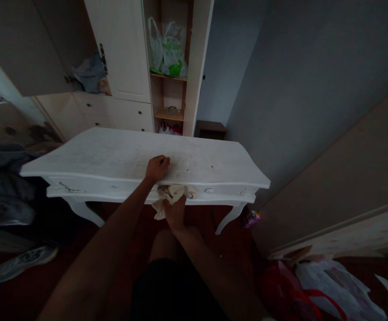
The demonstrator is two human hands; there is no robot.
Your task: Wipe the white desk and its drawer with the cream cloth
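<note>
head view, forward, down over table (127,149)

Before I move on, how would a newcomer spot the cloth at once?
Start at the long white table with curved legs. Along its front panel, find the right hand, the lower of the two hands. It grips the cloth, crumpled and cream, set apart by its soft folds from the stiff white panel.

White table (130,147): top smudged grey around the middle, two small dark specks between centre and right front corner, left hand (158,167) in a fist at mid front edge. Dark red floor (227,240) carries the table, pink packet (254,217) near its right front leg, red bag (280,285) and white plastic bag (334,285) further right.
</note>
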